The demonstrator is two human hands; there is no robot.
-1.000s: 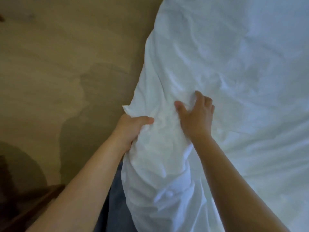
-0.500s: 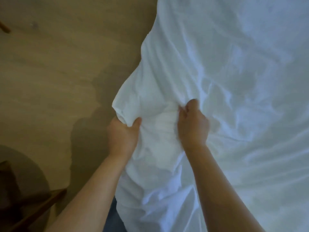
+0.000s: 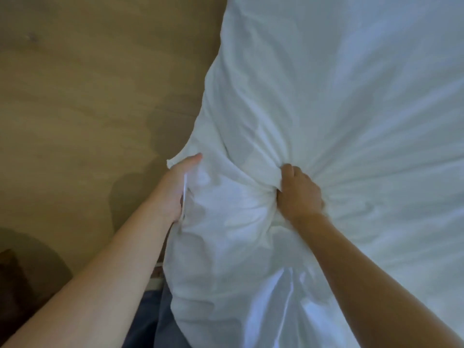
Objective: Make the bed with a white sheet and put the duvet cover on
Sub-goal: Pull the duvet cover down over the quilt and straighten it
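A white duvet in its cover fills the right half of the head view and bulges toward me at its near corner. My left hand grips the cover's left edge at the corner, thumb on top and fingers hidden under the cloth. My right hand is clenched on a bunched fold of the cover, with creases fanning out to the right. The stretch of cloth between my hands is puffed up. The bed sheet itself cannot be told apart from the duvet.
Wooden floor lies to the left of the bedding. A dark wooden piece of furniture sits at the lower left corner. My blue jeans show below the duvet corner.
My hands have moved apart, the right one shifting right and bunching the cloth tighter. The left hand slid along the edge near the corner, and the duvet corner now looks fuller.
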